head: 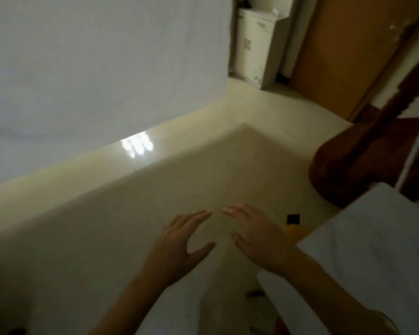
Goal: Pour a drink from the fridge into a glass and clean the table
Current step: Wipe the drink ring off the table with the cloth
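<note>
Item: orange plastic bottle with dark cap point(294, 227), upright, long axis vertical, partly hidden behind the white-draped tabletop point(373, 238).
Hands: left hand point(179, 243) and right hand point(254, 238) both spread, empty, palms down above the pale floor point(155, 189).
Relation: bottle at three o'clock of the hands; right hand nearer, likely the reaching one.

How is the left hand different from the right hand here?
The left hand sits lower and nearer the camera; the right hand reaches a little further forward. The right hand lies beside an orange bottle with a dark cap; the left hand has only bare floor around it. Both are open, palms down, fingers spread, holding nothing.
</note>
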